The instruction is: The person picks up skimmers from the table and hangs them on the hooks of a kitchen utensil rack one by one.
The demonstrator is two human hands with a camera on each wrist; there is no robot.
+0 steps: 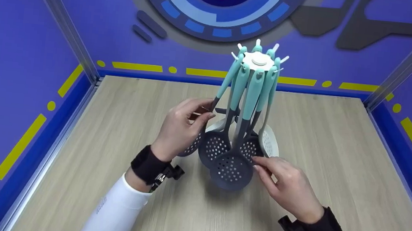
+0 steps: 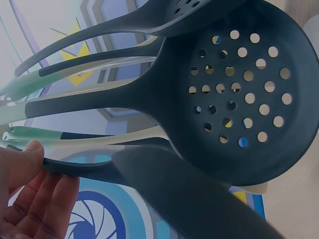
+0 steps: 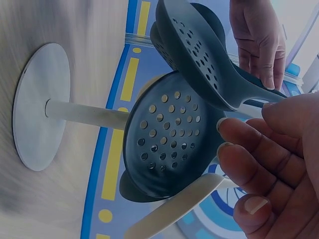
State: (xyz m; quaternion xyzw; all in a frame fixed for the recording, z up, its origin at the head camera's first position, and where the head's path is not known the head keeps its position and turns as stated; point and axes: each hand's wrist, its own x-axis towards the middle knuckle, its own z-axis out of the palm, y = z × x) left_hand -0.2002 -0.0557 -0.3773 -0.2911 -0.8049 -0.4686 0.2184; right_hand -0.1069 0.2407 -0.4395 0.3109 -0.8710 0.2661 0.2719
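Observation:
A white utensil carousel (image 1: 259,60) stands upright, hung with several teal-handled utensils. My left hand (image 1: 182,126) pinches the dark neck of the leftmost skimmer (image 1: 192,146), thumb against fingers; its head shows nearly edge-on in the left wrist view. The front skimmer (image 1: 230,173) hangs lowest, its dark round head full of holes. My right hand (image 1: 290,183) is beside that head, thumb and fingers bent and apart. In the right wrist view its fingertips (image 3: 224,124) overlap the rim of another dark skimmer (image 3: 164,134), and nothing shows between them.
A pale perforated utensil (image 1: 269,141) hangs at the right of the carousel. The carousel's round white base (image 3: 42,107) and post (image 3: 87,113) stand on the wooden table (image 1: 321,143). Blue panels (image 1: 86,11) with yellow marks enclose the back and sides.

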